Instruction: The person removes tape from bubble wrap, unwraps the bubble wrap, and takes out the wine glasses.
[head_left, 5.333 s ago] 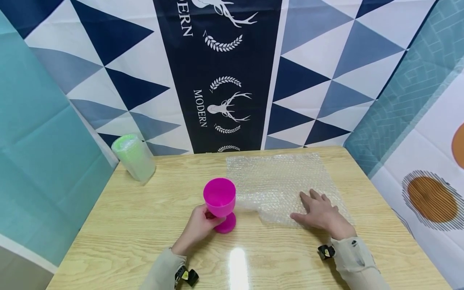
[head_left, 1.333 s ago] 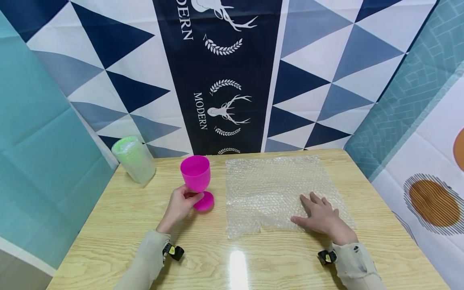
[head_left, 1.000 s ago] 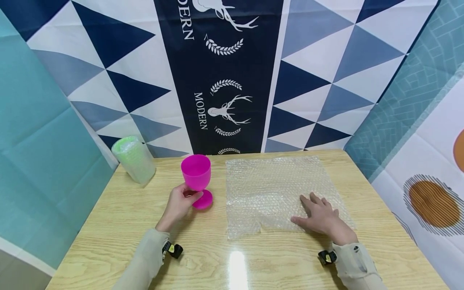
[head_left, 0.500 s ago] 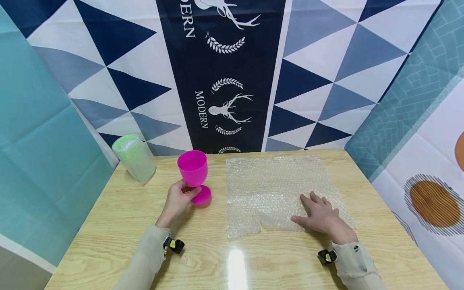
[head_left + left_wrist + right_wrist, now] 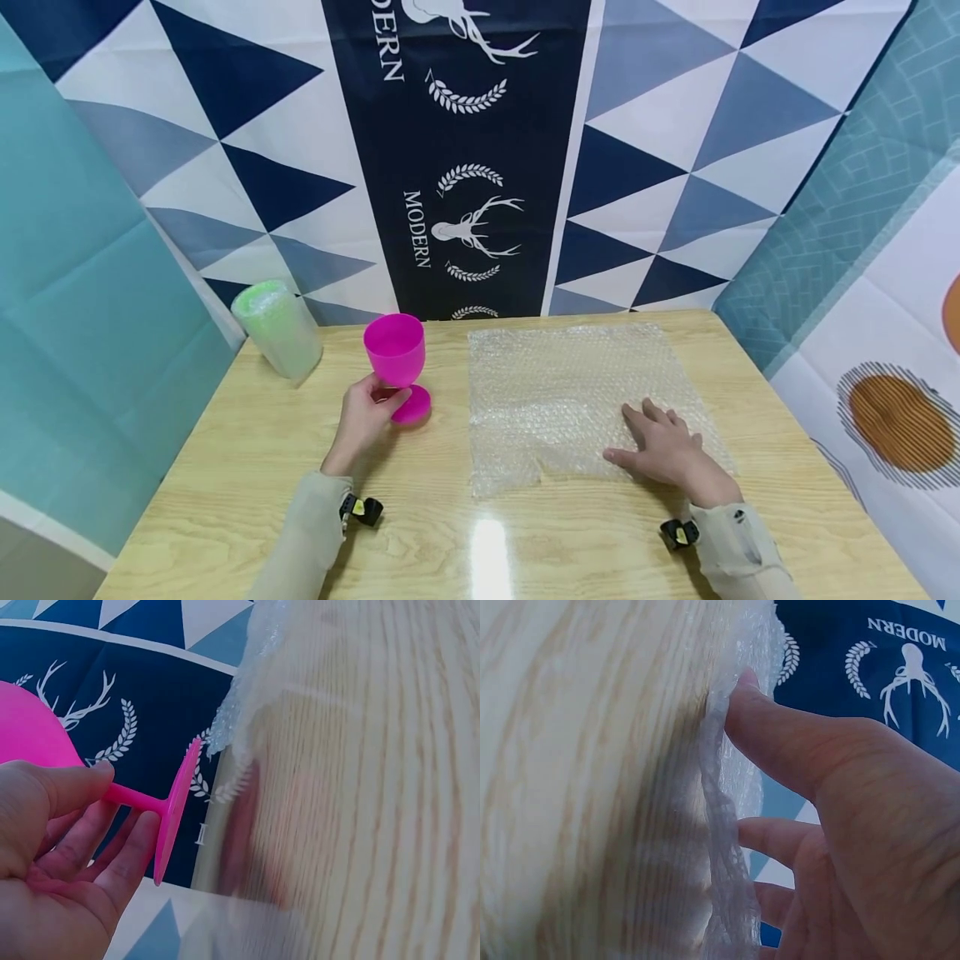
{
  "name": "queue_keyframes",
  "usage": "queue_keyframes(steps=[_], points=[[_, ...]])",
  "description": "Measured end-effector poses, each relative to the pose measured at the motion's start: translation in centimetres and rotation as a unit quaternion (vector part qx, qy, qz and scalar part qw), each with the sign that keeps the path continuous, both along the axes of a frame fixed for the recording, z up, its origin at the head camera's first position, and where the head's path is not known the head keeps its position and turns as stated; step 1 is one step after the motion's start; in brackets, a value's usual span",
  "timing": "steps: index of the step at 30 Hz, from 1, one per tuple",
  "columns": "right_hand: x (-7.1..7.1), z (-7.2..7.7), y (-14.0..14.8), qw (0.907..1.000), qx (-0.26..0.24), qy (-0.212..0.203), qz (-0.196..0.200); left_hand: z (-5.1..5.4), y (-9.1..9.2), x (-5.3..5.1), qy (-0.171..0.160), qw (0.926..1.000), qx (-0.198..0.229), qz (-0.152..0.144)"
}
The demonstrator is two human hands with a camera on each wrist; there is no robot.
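Observation:
A bright pink plastic goblet [image 5: 396, 363] is upright left of the table's middle. My left hand [image 5: 363, 418] pinches it by the stem, between thumb and fingers. In the left wrist view the goblet's round base [image 5: 177, 814] looks slightly apart from the tabletop. To the right, a sheet of clear bubble wrap [image 5: 555, 383] lies spread out, its front edge ragged. My right hand [image 5: 663, 443] rests on the sheet's right front part with fingers spread. In the right wrist view, thumb and fingertips touch the bubble wrap [image 5: 731, 847].
A light green cylinder wrapped in bubble wrap [image 5: 277, 327] stands at the table's back left corner. The wooden table [image 5: 420, 533] meets a patterned cloth backdrop [image 5: 465, 167] at its back edge. Cloths also hang at left and right.
Since the earliest frame, my left hand has carried the goblet left and back, off the bubble wrap's edge. The sheet's left front corner now lies flatter. My right hand has hardly moved.

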State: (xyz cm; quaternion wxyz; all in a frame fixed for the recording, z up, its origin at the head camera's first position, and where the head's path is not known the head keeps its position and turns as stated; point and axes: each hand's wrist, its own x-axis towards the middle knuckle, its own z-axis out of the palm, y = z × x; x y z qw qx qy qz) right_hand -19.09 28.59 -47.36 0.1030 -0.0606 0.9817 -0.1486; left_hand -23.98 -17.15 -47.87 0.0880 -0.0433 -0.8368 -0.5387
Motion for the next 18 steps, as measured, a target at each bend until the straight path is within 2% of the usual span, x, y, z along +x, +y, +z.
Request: queue_keyframes(steps=[6,18], points=[[0.07,-0.22,0.05,1.0,0.002,0.006,0.002,-0.05,0.22,-0.12,0.007,0.9999,0.006,-0.006],[0.0,0.1,-0.08,1.0,0.003,0.006,0.001,0.02,0.52,-0.75,0.012,0.9999,0.008,0.001]])
